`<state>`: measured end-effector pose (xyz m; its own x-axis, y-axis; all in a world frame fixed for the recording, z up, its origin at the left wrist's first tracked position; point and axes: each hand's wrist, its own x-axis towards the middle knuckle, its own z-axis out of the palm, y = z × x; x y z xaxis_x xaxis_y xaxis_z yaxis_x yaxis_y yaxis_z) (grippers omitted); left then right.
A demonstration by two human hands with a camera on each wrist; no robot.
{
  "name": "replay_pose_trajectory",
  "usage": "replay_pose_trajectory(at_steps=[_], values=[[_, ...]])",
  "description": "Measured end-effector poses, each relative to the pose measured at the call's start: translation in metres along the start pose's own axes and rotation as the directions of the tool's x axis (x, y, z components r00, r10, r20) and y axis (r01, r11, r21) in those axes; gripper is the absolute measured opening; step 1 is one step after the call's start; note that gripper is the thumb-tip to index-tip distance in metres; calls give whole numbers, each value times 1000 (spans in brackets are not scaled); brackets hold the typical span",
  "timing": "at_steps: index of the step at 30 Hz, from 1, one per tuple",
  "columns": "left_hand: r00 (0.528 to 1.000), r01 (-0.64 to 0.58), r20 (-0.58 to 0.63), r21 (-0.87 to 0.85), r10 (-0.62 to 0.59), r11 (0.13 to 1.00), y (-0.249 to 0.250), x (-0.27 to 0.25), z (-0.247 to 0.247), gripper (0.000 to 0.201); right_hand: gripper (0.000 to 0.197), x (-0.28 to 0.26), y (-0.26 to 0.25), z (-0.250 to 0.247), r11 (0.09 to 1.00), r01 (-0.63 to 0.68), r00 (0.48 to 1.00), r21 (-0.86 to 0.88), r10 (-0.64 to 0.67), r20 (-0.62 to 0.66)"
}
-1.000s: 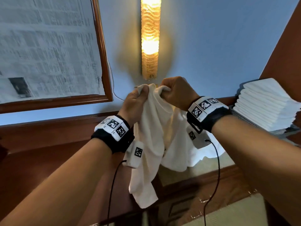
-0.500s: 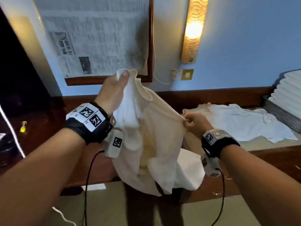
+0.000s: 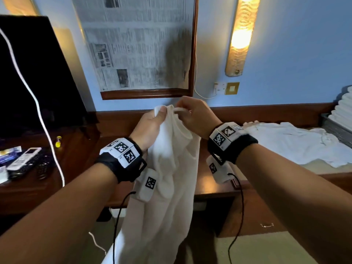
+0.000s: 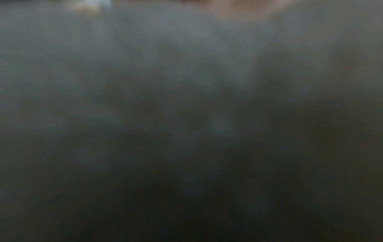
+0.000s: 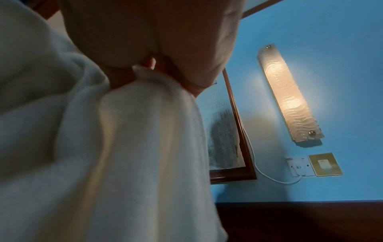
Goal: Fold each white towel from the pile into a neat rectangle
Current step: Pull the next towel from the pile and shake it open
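A white towel (image 3: 167, 187) hangs in front of me, bunched at its top edge and draping down past the desk front. My left hand (image 3: 150, 123) grips the top of it with thumb over the cloth. My right hand (image 3: 192, 115) pinches the same top edge close beside the left. In the right wrist view the towel (image 5: 124, 147) fills the left half and the right hand (image 5: 149, 41) holds its edge. Cloth covers the left wrist view, which is dark and blurred. More unfolded white towels (image 3: 297, 141) lie spread on the desk at the right.
A stack of folded towels (image 3: 342, 109) sits in a tray at the far right. A dark screen (image 3: 34, 73), remote controls (image 3: 24, 159) and a white cable (image 3: 38, 111) are at the left. A framed newspaper (image 3: 141, 44) and a lit wall lamp (image 3: 240, 35) hang on the blue wall.
My right hand has come up from the towel's side edge to the top edge, next to the left hand. The towel now hangs narrower. The head view has shifted left and down.
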<state>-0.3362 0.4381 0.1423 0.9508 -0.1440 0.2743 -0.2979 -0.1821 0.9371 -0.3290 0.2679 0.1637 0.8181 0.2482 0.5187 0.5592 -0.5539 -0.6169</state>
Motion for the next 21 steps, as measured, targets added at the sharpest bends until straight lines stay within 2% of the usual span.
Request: replay_pose_trajectory(at_steps=[3,5,7,9,11,14,15,17,19,21], values=[[998,-40,-50,-5,39,999,-1,4,-6,39,12,-16,6,1,999,1,999,-39,0,33],[997,-49,-64,52,52,997,-1,8,-11,41,9,-33,17,5,1000,-8,996,-24,11,94],[995,-38,-92,90,47,995,3,8,-16,40,4,-51,35,13,994,-90,973,-66,102,209],[991,-27,-126,84,38,996,7,11,-19,38,5,-68,59,17,962,-197,933,-187,242,265],[990,-40,-138,-1,40,999,9,15,-20,35,8,-82,84,15,926,-296,909,-235,349,230],[990,-46,-139,-127,28,991,10,20,-21,41,13,-96,121,4,886,-382,897,-261,424,127],[988,-61,-148,-110,44,992,9,22,-23,45,13,-100,132,0,874,-414,888,-253,449,97],[978,-99,-177,58,108,993,6,24,-25,53,12,-106,147,-10,861,-488,867,-145,497,37],[972,-112,-182,185,146,976,8,23,-25,46,15,-109,152,-21,846,-533,845,-12,532,-50],[979,-87,-174,123,108,989,16,18,-22,38,23,-104,150,-34,845,-534,835,22,531,-142]])
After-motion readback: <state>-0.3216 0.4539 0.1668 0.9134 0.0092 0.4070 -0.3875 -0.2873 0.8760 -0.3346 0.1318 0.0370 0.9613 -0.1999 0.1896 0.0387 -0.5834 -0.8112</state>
